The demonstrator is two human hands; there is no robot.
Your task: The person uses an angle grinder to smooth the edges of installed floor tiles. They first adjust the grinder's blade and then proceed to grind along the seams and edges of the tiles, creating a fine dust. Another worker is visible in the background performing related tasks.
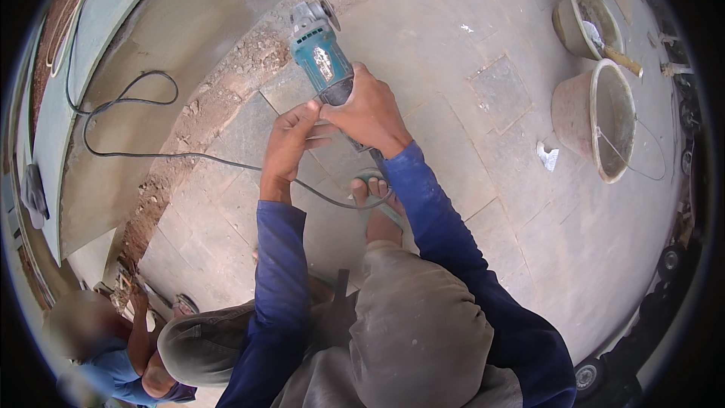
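A teal angle grinder [320, 53] points away from me, its head and thin disc [327, 7] at the far end. My right hand [368, 112] is wrapped round the dark grip behind the motor housing. Close by on the left is my left hand [289, 140], its fingers apart and its thumb tip at the right thumb beside the grip. Part of the grip is hidden behind my hands. A black power cord [192, 156] runs from the rear of the tool, loops past my foot and goes off to the left.
Two buckets [565, 102] stand at the right, one with a wooden-handled tool [621, 59] across its rim. A white scrap [547, 156] lies on the tiled floor [483, 204]. Rubble [253, 53] lines the wall base at the left. Another person [124, 363] sits at lower left.
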